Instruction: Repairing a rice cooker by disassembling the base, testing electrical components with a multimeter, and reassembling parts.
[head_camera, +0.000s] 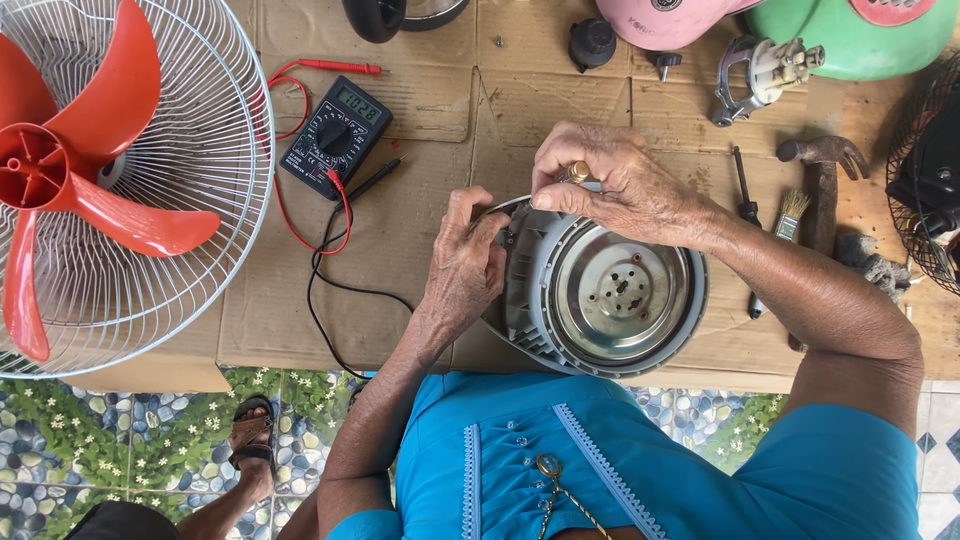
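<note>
Gripping the near-left rim of a round grey fan motor housing (590, 290), the left hand (465, 265) is clamped on it with fingers curled over the edge, while the right hand (615, 180) pinches a small brass-coloured part (578, 171) at the housing's far rim; only the tip of that part shows between the fingers, so its shape cannot be made out. The housing rests on the cardboard-covered bench (430, 120) in front of the person, its open side up, showing a shiny metal plate with a few holes; its left wall is partly hidden behind the left hand. To the left lies a black multimeter (335, 135) with red and black leads trailing across the cardboard, and beyond it a white wire fan guard (200, 180) with a red blade (90, 170), cut off by the left edge. To the right, a hammer (822, 185), a small brush (790, 215) and a dark screwdriver (745, 195) lie near the right forearm, the screwdriver's lower part hidden behind it. Pink and green fan shells at the top edge are only partly in view, as is a dark fan guard at the far right.
</note>
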